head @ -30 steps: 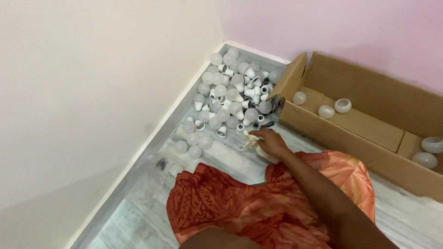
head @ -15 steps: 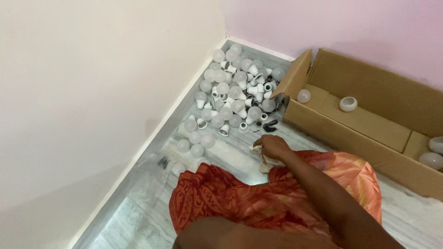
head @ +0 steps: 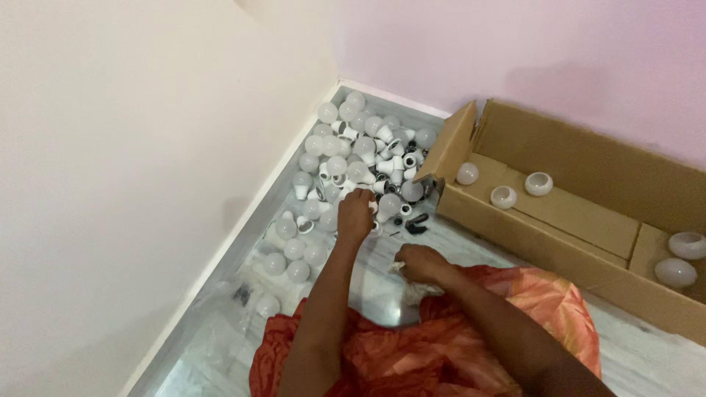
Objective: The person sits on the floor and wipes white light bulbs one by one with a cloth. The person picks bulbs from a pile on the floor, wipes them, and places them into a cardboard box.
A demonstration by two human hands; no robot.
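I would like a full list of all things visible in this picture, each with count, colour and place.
bulbs: many, white, heaped on the floor in the corner
cardboard box: one, brown, open, on the floor at right
bulb domes: five visible, white, inside the box
floor: grey marble
walls: cream at left, pink behind
garment: orange patterned, over the lap
left hand: reaching into the heap
right hand: holding a small white part, unclear what

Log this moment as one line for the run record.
left hand: reaching into bulb pile, grip unclear | right hand: closed on small white part over lap | cardboard box: open, a few domes inside
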